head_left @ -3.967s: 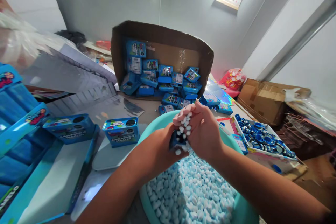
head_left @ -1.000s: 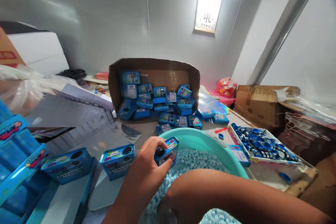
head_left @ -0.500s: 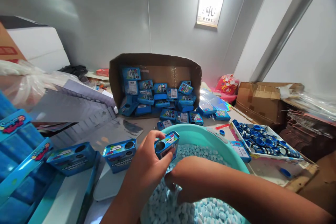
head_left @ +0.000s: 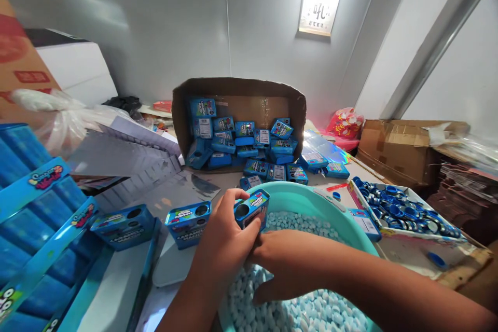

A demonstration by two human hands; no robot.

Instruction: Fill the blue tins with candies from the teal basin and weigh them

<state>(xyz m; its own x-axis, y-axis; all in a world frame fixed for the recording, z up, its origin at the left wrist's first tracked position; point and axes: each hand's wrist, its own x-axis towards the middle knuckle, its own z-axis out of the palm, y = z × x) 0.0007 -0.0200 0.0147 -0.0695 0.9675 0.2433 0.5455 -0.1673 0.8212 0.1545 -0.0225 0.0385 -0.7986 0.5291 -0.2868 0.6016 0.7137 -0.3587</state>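
My left hand [head_left: 223,241] grips a small blue tin [head_left: 252,208] with a round hole in its top, held over the near rim of a teal basin [head_left: 311,202]. The basin is full of pale blue and white candies [head_left: 295,220]. My right hand [head_left: 288,264] reaches across under the tin, palm down, its fingers curled into the candies and partly hidden behind my left hand. Two more open blue tins [head_left: 189,223] [head_left: 124,225] stand on the table to the left.
A tipped cardboard box [head_left: 237,91] at the back spills several blue tins [head_left: 257,153]. A tray of blue caps [head_left: 404,210] lies to the right, with brown cartons [head_left: 404,145] behind it. Blue display boxes [head_left: 35,218] and grey sheets [head_left: 128,155] fill the left side.
Four seconds ago both hands poured candies into the tin. Since then my right hand has dipped into the basin and now draws up beneath the tin in my left hand.
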